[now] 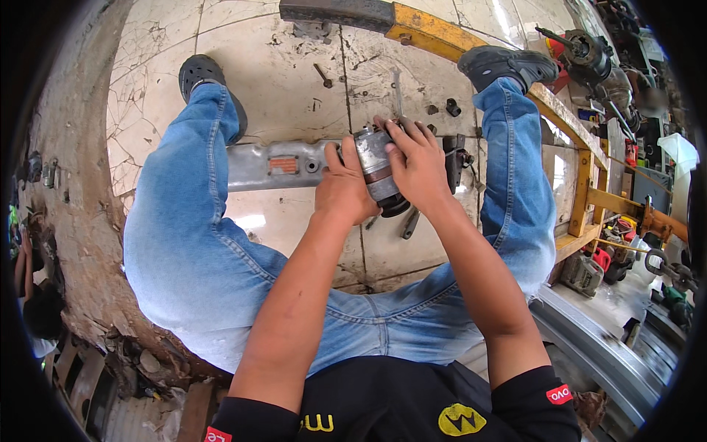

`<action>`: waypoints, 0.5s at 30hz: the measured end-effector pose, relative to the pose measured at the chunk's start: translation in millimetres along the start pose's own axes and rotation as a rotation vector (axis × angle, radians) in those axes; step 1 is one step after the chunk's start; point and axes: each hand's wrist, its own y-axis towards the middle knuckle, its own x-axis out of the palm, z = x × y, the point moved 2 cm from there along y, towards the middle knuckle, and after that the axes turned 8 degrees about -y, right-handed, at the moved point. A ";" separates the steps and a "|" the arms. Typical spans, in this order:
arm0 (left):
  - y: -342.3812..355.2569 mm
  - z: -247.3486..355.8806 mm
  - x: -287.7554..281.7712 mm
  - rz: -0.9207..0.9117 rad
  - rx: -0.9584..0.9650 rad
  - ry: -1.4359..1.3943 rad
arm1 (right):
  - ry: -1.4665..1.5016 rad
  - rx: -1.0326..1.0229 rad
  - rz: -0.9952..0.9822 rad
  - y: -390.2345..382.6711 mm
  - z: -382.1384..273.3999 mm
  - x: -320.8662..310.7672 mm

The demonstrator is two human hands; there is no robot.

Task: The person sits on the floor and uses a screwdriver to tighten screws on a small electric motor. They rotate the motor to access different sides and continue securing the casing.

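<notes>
Between my bent legs I hold an alternator (379, 173), a silver cylinder with a brownish band around its middle and a black pulley-like end toward me. My left hand (344, 184) is closed on its left side. My right hand (418, 163) wraps over its right and upper side, hiding part of the housing. Beneath and to the left lies a long silver metal cover (254, 168) with an orange label and a round hole. A dark metal bracket-like part (454, 163) sits just right of my right hand. Below the alternator lies a dark tool handle (410, 225).
On the stained tile floor ahead lie a bolt (322, 75), a wrench (398, 92) and a small black socket-like piece (453, 107). A black and yellow metal beam (431, 33) crosses the far side. At right stand a yellow frame (582, 195) and greasy machine parts (589, 55).
</notes>
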 end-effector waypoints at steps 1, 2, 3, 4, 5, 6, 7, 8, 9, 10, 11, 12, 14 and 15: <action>0.0 -0.2 0.3 0.013 0.000 0.000 | 0.103 0.112 -0.018 1.2 6.1 -2.3; 0.4 0.7 0.8 0.010 0.001 0.007 | 0.206 0.224 -0.036 2.2 12.1 -5.8; -0.4 1.7 0.3 0.003 -0.001 0.018 | 0.312 0.340 -0.055 2.7 15.9 -9.4; -1.2 2.5 -0.4 -0.003 -0.003 0.029 | 0.385 0.345 -0.004 5.4 21.9 -12.9; -1.5 3.1 -1.5 -0.004 -0.007 0.028 | 0.481 0.392 0.008 3.4 26.2 -13.4; -1.3 4.9 -2.3 -0.007 -0.008 0.026 | 0.575 0.440 0.023 1.3 30.7 -14.4; -1.3 5.9 -2.1 -0.009 -0.009 0.025 | 0.669 0.487 0.038 -0.5 33.4 -14.7; -1.6 5.7 -1.1 -0.012 -0.008 0.023 | 0.642 0.471 0.043 -5.5 32.4 -16.0; -1.6 5.0 -1.2 -0.012 -0.008 0.021 | 0.654 0.481 -0.028 -8.6 28.7 -20.7; -1.7 3.9 -2.1 -0.009 -0.010 0.020 | 0.668 0.489 -0.101 -10.1 22.2 -28.6; -1.4 4.1 -2.8 -0.016 -0.012 0.011 | 0.681 0.496 -0.174 -12.3 17.7 -32.5; -1.0 5.2 -2.8 -0.025 -0.012 0.004 | 0.602 0.379 -0.152 -15.1 14.9 -33.6; 0.3 5.2 -2.6 -0.032 -0.007 -0.011 | 0.442 0.147 -0.109 -20.3 8.3 -33.0; 1.9 4.0 -2.1 -0.030 -0.001 -0.022 | 0.359 0.030 -0.087 -22.8 4.5 -33.2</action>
